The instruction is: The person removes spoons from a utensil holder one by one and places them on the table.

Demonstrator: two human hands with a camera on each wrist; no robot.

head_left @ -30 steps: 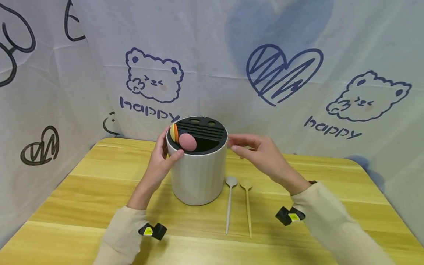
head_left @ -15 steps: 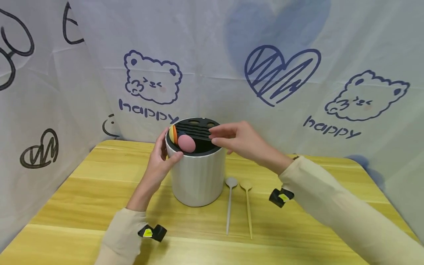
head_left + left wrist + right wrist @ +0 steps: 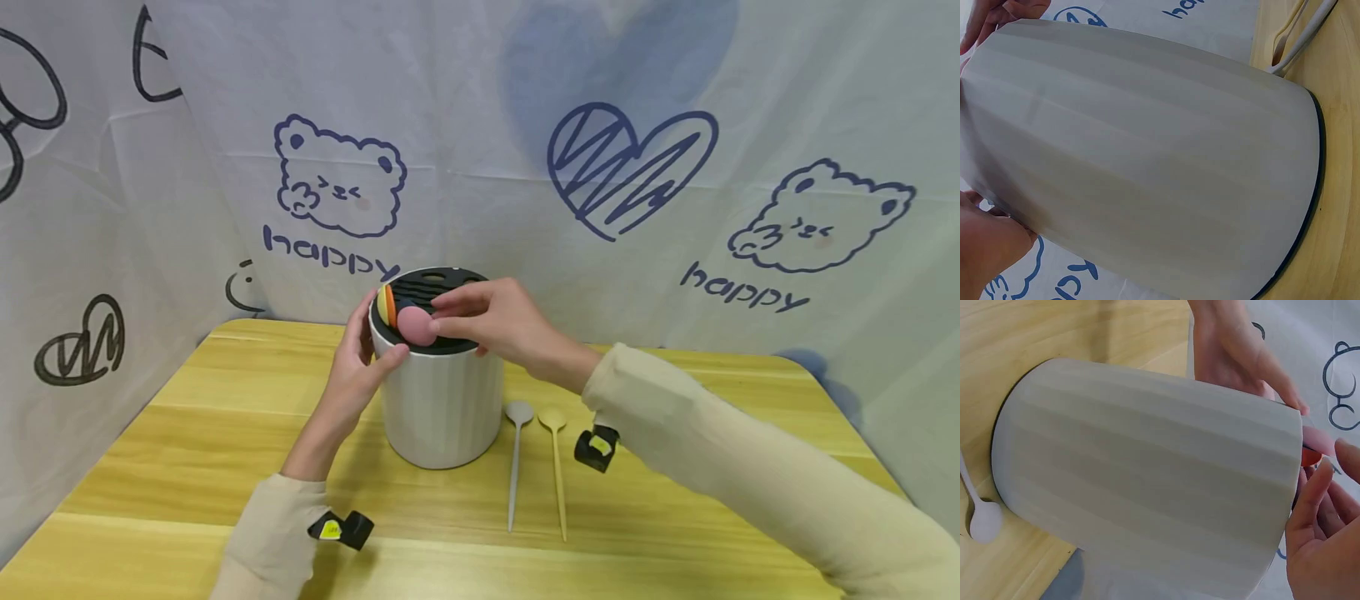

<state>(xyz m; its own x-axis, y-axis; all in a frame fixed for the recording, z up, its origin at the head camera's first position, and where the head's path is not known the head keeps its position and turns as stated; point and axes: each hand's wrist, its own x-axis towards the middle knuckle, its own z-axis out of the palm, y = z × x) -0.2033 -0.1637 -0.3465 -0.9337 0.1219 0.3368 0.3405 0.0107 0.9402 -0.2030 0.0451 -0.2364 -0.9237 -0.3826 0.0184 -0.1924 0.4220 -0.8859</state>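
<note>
White pot point(image 3: 442, 408) on table point(image 3: 645, 542); left hand point(image 3: 352, 367) clamped on its left rim, best kept steady. Pink egg-shaped piece point(image 3: 414, 326), pot's near-left top; right hand point(image 3: 506, 329) just right, fingertips parted. Light pinch likely spares yellow-orange piece point(image 3: 386, 306) alongside.

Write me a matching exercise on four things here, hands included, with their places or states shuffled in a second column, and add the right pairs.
Column one
1. Left hand
2. Pink oval piece
3. Grey spoon
4. Yellow spoon

Column two
A. Lies on the wooden table, the farther spoon from the white utensil holder
B. Grips the side of the holder
C. Lies on the table, the spoon nearer the holder
D. At the holder's top, by the right hand

Right pairs: 1-B, 2-D, 3-C, 4-A.
</note>
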